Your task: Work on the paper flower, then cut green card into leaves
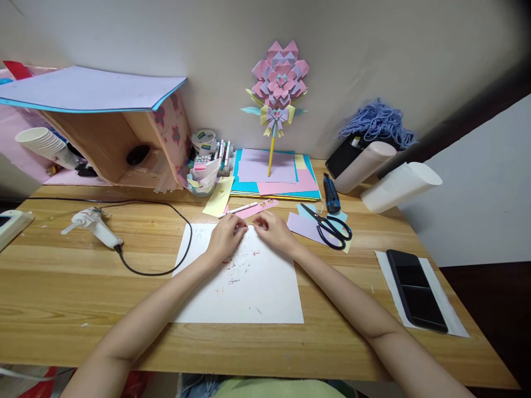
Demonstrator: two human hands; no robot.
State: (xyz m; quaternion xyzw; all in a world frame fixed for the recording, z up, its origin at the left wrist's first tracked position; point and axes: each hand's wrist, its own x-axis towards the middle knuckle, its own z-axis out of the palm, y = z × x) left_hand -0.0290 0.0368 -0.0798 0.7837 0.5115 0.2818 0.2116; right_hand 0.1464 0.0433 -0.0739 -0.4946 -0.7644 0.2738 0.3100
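Observation:
My left hand (226, 236) and my right hand (274, 231) are close together at the far edge of a white sheet of paper (265, 293) with colored marks on it. Fingers and thumb of each hand are pinched together; whatever they hold is too small or hidden to make out. Just beyond the hands lie a white pen (240, 209) and a pink paper strip with cut-outs (261, 208). Black-handled scissors (326, 225) rest on a lilac paper piece (302, 225) to the right of my right hand.
A white glue gun (97, 226) lies left, its black cord reaching the sheet. A paper flower (281, 83) stands at the wall above stacked colored paper (244, 185). Behind the scissors is a utility knife (331, 194); a phone (417, 290) lies right. An open box (112, 138) stands back left.

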